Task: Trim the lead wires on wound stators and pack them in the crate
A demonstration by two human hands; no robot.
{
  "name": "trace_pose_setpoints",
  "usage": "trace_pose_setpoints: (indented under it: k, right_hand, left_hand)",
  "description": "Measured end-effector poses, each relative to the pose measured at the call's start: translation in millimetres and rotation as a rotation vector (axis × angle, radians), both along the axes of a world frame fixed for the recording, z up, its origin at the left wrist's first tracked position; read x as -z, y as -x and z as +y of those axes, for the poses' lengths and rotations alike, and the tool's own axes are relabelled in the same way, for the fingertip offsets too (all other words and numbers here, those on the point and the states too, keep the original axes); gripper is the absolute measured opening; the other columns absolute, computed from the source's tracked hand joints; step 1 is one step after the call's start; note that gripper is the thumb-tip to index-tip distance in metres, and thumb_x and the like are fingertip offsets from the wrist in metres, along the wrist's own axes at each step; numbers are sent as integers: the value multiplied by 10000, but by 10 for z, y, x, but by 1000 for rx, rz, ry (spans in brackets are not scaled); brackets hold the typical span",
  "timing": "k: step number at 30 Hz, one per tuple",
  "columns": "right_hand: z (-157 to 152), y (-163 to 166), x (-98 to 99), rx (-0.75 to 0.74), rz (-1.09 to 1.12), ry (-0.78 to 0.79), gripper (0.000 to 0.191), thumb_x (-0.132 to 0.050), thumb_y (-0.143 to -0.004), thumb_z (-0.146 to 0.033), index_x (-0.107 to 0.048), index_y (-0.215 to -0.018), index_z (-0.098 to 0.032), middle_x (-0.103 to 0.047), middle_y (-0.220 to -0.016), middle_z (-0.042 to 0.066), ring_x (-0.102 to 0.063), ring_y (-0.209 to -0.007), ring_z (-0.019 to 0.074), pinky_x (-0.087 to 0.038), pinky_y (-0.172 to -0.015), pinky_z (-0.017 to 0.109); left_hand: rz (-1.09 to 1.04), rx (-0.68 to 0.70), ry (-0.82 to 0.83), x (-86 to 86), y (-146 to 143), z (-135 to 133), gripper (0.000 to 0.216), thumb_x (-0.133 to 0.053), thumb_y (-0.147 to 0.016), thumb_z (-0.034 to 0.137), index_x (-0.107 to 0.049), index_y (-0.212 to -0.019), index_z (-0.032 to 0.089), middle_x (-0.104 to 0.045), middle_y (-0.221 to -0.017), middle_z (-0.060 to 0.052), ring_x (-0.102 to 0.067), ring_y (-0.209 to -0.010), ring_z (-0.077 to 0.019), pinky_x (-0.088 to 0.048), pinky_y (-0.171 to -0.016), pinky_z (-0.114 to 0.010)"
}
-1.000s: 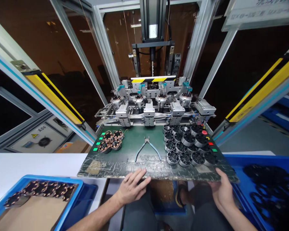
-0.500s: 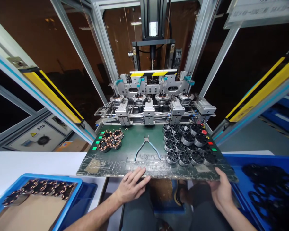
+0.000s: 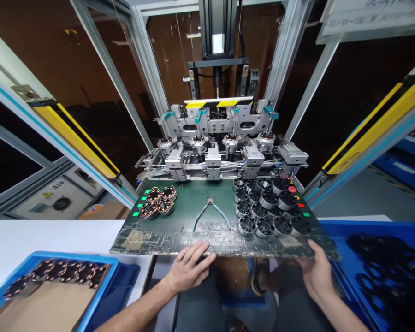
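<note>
My left hand (image 3: 191, 267) lies with its fingers stretched over the front edge of the green work board (image 3: 193, 240), holding nothing. At the board's front right, my right hand (image 3: 317, 272) has its thumb on top and its fingers underneath, around the edge. A pair of blue-handled cutting pliers (image 3: 210, 212) lies beyond my left hand, jaws pointing away and handles spread. Several copper-wound motor stators (image 3: 157, 203) sit at the board's left. Several dark, unwound stator cores (image 3: 264, 207) stand at the right, some stacked.
Behind the board stands a winding machine (image 3: 212, 159) with several stations holding stators. Yellow light-curtain bars (image 3: 78, 138) flank it. A blue tray (image 3: 114, 265) with wound stators is on the left; a blue bin (image 3: 335, 230) with dark parts is on the right.
The camera view has shifted very slightly. Both hands, the pliers and the stators stay in place.
</note>
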State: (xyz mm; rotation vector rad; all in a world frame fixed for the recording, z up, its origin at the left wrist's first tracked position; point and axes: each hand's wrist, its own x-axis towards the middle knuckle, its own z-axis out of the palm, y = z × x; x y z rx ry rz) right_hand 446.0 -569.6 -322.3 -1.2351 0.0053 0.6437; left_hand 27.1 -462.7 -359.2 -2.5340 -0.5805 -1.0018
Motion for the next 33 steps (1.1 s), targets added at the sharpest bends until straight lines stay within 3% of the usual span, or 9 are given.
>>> trace_pose_setpoints:
  k: [9, 14, 20, 28, 33]
  right_hand:
    - [17, 30, -33, 2, -13, -7, 607, -970, -642, -506, -812, -1158, -228, -874, -1123, 37, -827, -1164, 354, -717, -986, 488]
    - [14, 26, -37, 12, -2, 9, 546, -973, -637, -492, -806, -1093, -243, -867, -1080, 16, -836, -1084, 328, -720, -959, 466]
    - [31, 24, -50, 11, 3, 8, 607, -975, -617, -509, -811, -1135, -238, -869, -1131, 20, -827, -1129, 336, -719, -957, 471]
    - [21, 50, -69, 29, 1, 5, 575, -983, -606, -498, -814, -1093, -242, -866, -1084, 2, -817, -972, 279, -717, -933, 446]
    - [22, 46, -70, 7, 1, 6, 587, -980, -615, -509, -813, -1107, -236, -868, -1086, 13, -827, -1078, 321, -715, -971, 476]
  left_hand:
    - [10, -11, -16, -24, -9, 0, 534, -846, -973, 417, -791, -1502, 369, -590, -1790, -30, -461, -1712, -222, -309, -1383, -381]
    - [22, -25, -32, -12, -4, 5, 591, -866, -940, 433, -777, -1522, 382, -612, -1772, -28, -468, -1709, -238, -335, -1368, -384]
    - [6, -15, -25, -18, -9, 5, 552, -851, -960, 425, -786, -1506, 373, -589, -1790, -31, -475, -1699, -236, -318, -1375, -384]
    - [12, -16, -23, 6, -2, 4, 557, -865, -950, 426, -788, -1500, 374, -591, -1790, -31, -472, -1705, -236, -330, -1367, -381]
    - [9, -19, -21, 4, -1, 3, 616, -887, -919, 427, -773, -1523, 376, -626, -1760, -32, -506, -1677, -232, -338, -1363, -375]
